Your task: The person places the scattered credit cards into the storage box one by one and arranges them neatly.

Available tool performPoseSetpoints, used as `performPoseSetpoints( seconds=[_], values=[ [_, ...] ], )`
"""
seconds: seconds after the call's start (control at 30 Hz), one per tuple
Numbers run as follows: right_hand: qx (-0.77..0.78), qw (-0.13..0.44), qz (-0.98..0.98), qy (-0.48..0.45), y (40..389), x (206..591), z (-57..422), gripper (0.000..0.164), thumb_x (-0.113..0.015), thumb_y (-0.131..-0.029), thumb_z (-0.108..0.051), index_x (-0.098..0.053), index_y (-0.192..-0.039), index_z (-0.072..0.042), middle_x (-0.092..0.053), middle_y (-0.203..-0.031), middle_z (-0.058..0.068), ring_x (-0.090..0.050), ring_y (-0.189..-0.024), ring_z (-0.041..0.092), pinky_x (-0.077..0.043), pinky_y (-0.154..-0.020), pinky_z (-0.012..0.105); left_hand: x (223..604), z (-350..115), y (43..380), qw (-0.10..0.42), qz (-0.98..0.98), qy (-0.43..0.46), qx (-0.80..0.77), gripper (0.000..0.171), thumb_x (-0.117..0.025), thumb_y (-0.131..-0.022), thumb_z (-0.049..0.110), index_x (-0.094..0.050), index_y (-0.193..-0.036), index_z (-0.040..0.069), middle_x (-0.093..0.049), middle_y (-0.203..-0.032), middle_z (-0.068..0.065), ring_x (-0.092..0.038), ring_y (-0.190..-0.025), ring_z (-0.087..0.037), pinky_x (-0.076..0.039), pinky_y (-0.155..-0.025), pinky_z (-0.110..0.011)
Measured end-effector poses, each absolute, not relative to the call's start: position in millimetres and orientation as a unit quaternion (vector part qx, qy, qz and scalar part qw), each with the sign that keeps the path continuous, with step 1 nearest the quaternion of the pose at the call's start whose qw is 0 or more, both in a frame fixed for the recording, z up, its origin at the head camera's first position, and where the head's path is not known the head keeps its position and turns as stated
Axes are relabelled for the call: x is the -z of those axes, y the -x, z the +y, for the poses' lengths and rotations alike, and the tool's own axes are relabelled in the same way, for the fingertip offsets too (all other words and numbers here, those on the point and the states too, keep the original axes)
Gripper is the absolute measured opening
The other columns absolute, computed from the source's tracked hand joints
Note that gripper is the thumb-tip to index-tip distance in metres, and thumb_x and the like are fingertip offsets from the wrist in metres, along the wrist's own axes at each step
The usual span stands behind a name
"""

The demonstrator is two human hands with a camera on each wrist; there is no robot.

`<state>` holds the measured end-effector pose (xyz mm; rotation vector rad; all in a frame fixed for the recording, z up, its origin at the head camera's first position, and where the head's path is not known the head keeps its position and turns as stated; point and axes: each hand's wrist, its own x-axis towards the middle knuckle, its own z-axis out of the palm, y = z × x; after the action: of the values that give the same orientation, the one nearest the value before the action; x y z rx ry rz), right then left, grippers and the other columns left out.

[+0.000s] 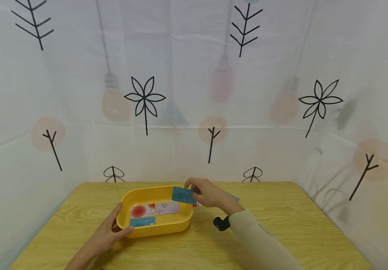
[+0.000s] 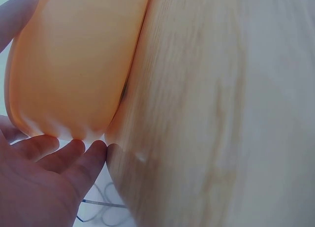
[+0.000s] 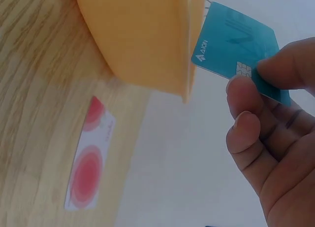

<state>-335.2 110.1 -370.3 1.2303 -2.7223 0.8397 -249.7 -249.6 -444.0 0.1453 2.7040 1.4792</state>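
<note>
The right hand (image 1: 208, 192) pinches a teal card (image 1: 181, 195) above the right end of a yellow tray (image 1: 161, 229), its left end gripped by the left hand (image 1: 107, 230), thumb spread.

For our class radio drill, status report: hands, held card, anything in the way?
Left hand grips yellow tray at its left end. Right hand pinches teal card. Card held up by tray's right end. No obstruction seen between card and tray.

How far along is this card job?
Three cards already lie in the yellow tray. The right hand pinches a blue card by its rim. Probably left, if cards are going in: the red-patterned card on the table and a blue piece, likely another card, behind that hand.
</note>
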Motion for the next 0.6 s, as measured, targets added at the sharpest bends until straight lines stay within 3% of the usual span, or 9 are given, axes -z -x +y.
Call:
performPoseSetpoints(
  seconds=[0.17, 0.33, 0.6],
  values=[
    [-0.264, 0.012, -0.876, -0.404, 335.0, 371.1, 100.6, 0.027, -0.051, -0.095, -0.002, -0.055, -0.118, -0.016, -0.052, -0.081, -0.002, -0.04, -0.058, 0.008, -0.041, -0.059, 0.025, 443.5, -249.4, 249.6, 0.029, 0.872, -0.047, -0.486, 0.101, -0.071, -0.085, 0.041, -0.005, -0.155, 0.011, -0.015, -0.155, -0.024, -0.036, -0.134, -0.037, -0.043, -0.101, -0.041],
    [-0.265, 0.002, -0.875, -0.405, 337.5, 372.6, 92.2, 0.028, -0.052, -0.095, -0.004, -0.055, -0.119, -0.018, -0.055, -0.09, -0.003, -0.048, -0.057, 0.006, -0.046, -0.062, 0.024, 442.2, -249.2, 249.8, 0.029, 0.868, -0.053, -0.493, 0.1, -0.071, -0.085, 0.039, -0.005, -0.155, 0.01, -0.015, -0.156, -0.024, -0.035, -0.135, -0.037, -0.044, -0.1, -0.038],
    [-0.245, 0.001, -0.876, -0.415, 338.6, 377.4, 78.4, 0.03, -0.053, -0.093, -0.004, -0.056, -0.118, -0.02, -0.058, -0.096, -0.005, -0.051, -0.074, 0.01, -0.047, -0.068, 0.023, 442.3, -249.1, 248.9, 0.027, 0.869, -0.053, -0.491, 0.1, -0.072, -0.085, 0.038, -0.005, -0.155, 0.01, -0.015, -0.155, -0.024, -0.034, -0.135, -0.038, -0.043, -0.101, -0.039]
  ],
)
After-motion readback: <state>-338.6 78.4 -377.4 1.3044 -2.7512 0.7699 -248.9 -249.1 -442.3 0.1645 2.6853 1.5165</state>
